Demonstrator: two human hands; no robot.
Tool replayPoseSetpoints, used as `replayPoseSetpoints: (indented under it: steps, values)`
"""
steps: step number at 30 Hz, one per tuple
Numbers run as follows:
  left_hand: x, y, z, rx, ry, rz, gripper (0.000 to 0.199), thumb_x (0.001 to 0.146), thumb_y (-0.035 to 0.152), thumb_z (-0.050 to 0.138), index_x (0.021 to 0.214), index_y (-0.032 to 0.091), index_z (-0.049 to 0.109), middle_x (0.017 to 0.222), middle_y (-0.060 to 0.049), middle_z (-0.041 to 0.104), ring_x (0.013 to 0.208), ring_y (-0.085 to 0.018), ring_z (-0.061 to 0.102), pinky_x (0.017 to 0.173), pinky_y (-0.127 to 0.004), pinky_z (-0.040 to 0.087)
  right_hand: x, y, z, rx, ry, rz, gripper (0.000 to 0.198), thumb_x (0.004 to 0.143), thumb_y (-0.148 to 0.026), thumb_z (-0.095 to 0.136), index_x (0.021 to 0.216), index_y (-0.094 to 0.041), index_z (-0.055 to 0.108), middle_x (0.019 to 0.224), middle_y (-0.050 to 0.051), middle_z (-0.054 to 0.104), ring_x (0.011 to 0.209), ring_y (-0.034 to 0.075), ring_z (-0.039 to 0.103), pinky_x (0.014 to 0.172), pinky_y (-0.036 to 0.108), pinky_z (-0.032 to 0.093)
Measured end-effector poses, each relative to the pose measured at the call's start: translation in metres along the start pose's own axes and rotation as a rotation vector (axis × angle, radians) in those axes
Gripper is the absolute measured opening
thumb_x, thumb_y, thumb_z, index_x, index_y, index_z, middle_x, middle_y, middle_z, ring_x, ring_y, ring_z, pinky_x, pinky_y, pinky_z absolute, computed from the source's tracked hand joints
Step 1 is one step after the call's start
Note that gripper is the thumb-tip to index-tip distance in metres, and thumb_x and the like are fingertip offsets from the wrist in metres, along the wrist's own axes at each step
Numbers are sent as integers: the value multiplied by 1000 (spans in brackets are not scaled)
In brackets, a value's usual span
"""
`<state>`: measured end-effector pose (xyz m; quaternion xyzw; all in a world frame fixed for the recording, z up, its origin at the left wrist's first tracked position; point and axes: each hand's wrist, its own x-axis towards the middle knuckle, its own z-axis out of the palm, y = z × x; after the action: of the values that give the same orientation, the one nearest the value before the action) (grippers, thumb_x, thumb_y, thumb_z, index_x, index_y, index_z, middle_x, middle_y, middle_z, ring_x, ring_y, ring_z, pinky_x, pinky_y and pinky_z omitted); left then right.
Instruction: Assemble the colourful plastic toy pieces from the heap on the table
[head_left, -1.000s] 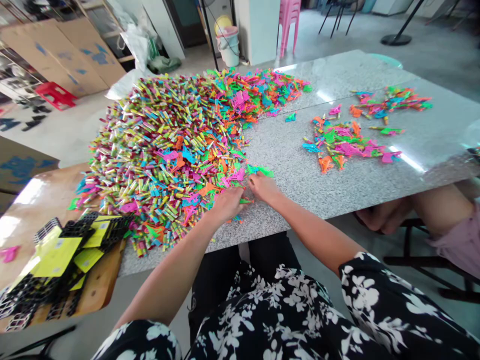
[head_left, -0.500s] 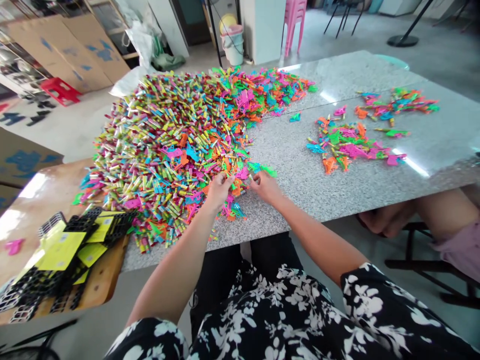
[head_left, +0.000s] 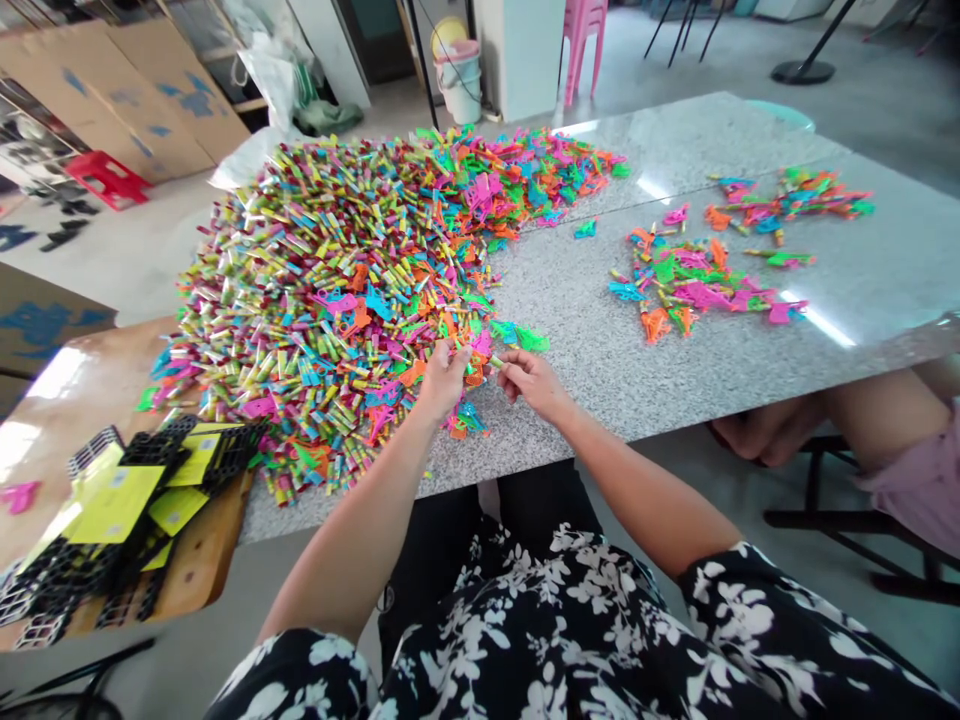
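Note:
My left hand is closed at the near right edge of a big heap of small tubes and toy guns. Its thumb and fingers are pinched together beside a pink toy gun and an orange one; what lies in the pinch is too small to make out. Just to the right, my right hand pinches a small yellow-green tube, which points towards the left fingertips. Beyond the right hand lies a green toy gun, and a blue one rests on the tabletop nearer me.
Two smaller piles of toy guns lie on the speckled stone table to the right. Black netting with yellow cards covers part of a wooden table at left. Another person's legs are under the table's right side.
My right hand has turned slightly, so the small tube shows more clearly between its fingers. My left hand has shifted a little to the right. The view has moved slightly.

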<state>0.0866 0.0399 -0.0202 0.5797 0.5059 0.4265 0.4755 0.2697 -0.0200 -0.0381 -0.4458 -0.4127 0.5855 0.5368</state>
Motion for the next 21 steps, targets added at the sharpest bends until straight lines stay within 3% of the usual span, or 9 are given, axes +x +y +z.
replayPoseSetpoints:
  steps: [3,13,21]
  values:
    - [-2,3,1,77,19,28,36,94,51,75,94,23,53,68,7,42,57,-12,39,52,-26,29,-2,2,1,-46,41,-17,33,88,-51,75,104,-23,66,72,-3,68,48,12,54,45,26,47]
    - [-7,4,15,112,102,88,23,100,41,70,97,23,57,73,5,48,62,-13,44,58,-26,34,-10,10,4,-299,235,-173,23,93,-41,69,108,-24,72,78,-1,68,59,14,57,53,26,45]
    - [-13,3,31,33,145,35,26,97,44,75,98,23,60,78,3,52,70,-15,50,63,-25,43,-14,-1,-4,131,123,114,36,76,-48,79,98,-22,67,68,-4,64,48,11,49,44,25,44]
